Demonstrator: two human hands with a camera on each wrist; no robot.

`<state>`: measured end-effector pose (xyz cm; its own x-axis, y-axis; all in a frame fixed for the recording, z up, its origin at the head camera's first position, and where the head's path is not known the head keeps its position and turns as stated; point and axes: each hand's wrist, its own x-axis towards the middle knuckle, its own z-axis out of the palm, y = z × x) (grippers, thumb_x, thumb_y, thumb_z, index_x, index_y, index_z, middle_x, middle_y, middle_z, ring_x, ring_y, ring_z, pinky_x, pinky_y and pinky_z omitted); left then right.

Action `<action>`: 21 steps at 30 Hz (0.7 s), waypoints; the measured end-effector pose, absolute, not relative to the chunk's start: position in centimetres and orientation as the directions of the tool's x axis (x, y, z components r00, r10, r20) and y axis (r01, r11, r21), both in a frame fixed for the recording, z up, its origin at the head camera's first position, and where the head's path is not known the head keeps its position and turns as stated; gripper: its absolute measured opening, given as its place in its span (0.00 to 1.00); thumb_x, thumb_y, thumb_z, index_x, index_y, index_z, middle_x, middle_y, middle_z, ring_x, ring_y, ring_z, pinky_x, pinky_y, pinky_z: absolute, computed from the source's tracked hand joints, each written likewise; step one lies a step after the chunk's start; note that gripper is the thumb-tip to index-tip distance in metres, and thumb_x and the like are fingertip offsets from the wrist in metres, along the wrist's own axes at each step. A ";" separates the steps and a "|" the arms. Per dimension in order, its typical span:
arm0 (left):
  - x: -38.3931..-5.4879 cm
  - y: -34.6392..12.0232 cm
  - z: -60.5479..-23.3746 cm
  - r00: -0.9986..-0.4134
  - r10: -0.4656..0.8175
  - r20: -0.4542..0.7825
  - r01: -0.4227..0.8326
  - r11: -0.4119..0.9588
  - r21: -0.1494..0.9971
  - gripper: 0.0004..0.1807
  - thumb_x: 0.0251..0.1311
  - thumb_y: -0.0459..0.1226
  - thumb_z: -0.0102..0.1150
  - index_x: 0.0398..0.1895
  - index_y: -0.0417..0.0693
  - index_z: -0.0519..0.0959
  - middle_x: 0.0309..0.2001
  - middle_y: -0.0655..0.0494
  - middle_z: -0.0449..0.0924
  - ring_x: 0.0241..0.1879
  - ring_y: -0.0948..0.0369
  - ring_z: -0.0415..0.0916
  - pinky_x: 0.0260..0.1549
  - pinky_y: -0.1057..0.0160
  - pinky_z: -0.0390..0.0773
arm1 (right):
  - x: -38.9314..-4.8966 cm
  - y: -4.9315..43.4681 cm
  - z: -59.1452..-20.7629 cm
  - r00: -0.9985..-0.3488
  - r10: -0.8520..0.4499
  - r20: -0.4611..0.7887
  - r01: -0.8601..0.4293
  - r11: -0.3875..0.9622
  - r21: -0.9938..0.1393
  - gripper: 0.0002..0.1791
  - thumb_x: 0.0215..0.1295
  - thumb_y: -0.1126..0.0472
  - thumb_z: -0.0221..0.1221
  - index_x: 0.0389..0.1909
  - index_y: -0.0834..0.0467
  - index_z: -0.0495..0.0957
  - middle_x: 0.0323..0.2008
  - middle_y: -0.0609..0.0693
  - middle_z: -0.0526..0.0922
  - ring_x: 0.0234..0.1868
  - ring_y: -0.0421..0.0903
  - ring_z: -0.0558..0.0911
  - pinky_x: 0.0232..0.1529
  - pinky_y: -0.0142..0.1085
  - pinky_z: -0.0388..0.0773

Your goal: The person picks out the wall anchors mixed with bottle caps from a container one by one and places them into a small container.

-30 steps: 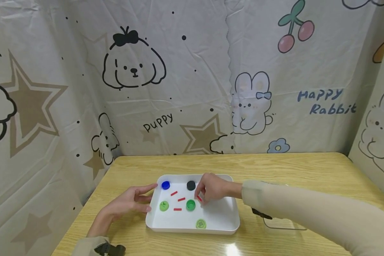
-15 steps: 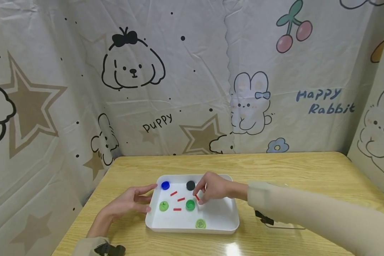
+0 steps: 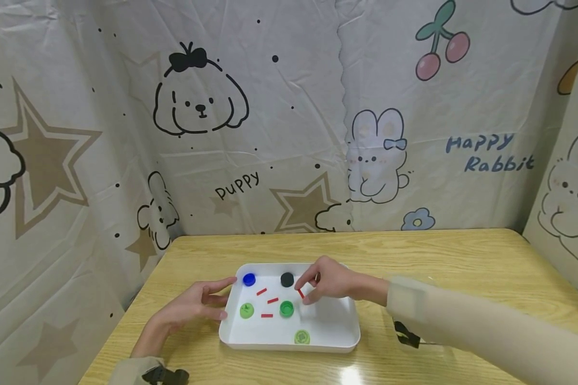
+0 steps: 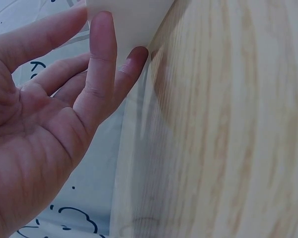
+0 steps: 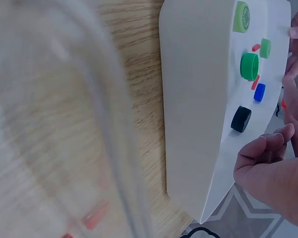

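A white tray (image 3: 329, 331) stands on the wooden table. Just above its right half, my right hand (image 3: 333, 279) pinches a short red stick (image 3: 301, 293) between thumb and index finger. On the tray floor lie three more red sticks (image 3: 272, 300), a blue cap (image 3: 249, 279), a black cap (image 3: 287, 279), a green cap (image 3: 286, 308) and two light green round pieces, one (image 3: 246, 310) at left and one (image 3: 302, 337) by the front wall. My left hand (image 3: 188, 305) touches the tray's left side with extended fingertips, seen close in the left wrist view.
A clear plastic container (image 5: 107, 119) stands right of the tray, largely behind my right forearm in the head view. Red pieces (image 5: 96, 214) show through it. A patterned cloth (image 3: 289, 133) hangs behind the table (image 3: 212, 248).
My right hand first shifts slightly left, then rises and moves right, with the red stick held in its fingertips. The left hand and tray stay in place.
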<state>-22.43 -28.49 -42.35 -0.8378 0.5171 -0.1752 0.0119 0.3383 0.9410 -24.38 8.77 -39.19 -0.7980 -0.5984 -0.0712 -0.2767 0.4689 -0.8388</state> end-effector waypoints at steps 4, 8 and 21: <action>-22.4 -28.5 -42.4 -0.839 0.513 -0.183 0.005 0.344 0.939 0.47 0.61 0.30 0.72 0.82 0.36 0.59 0.81 0.35 0.53 0.72 0.35 0.67 0.63 0.49 0.77 | -24.2 9.3 -38.9 -0.816 -0.575 -0.063 -0.246 0.444 -0.862 0.16 0.53 0.71 0.77 0.45 0.62 0.91 0.21 0.46 0.66 0.27 0.41 0.65 0.30 0.32 0.62; -22.5 -28.5 -42.5 -0.839 0.512 -0.181 0.003 0.338 0.941 0.47 0.61 0.30 0.72 0.82 0.36 0.59 0.81 0.35 0.53 0.72 0.36 0.67 0.62 0.50 0.77 | -24.0 9.8 -38.6 -0.835 -0.546 -0.065 -0.218 0.437 -0.872 0.17 0.54 0.70 0.77 0.46 0.61 0.91 0.21 0.46 0.65 0.28 0.42 0.65 0.31 0.33 0.62; -22.4 -28.4 -42.3 -0.836 0.522 -0.170 0.017 0.334 0.942 0.47 0.61 0.29 0.72 0.81 0.33 0.58 0.81 0.34 0.52 0.72 0.33 0.65 0.62 0.51 0.77 | -22.9 11.4 -37.6 -0.856 -0.516 -0.032 -0.198 0.384 -0.902 0.17 0.55 0.67 0.78 0.47 0.58 0.92 0.23 0.46 0.65 0.29 0.45 0.65 0.35 0.36 0.67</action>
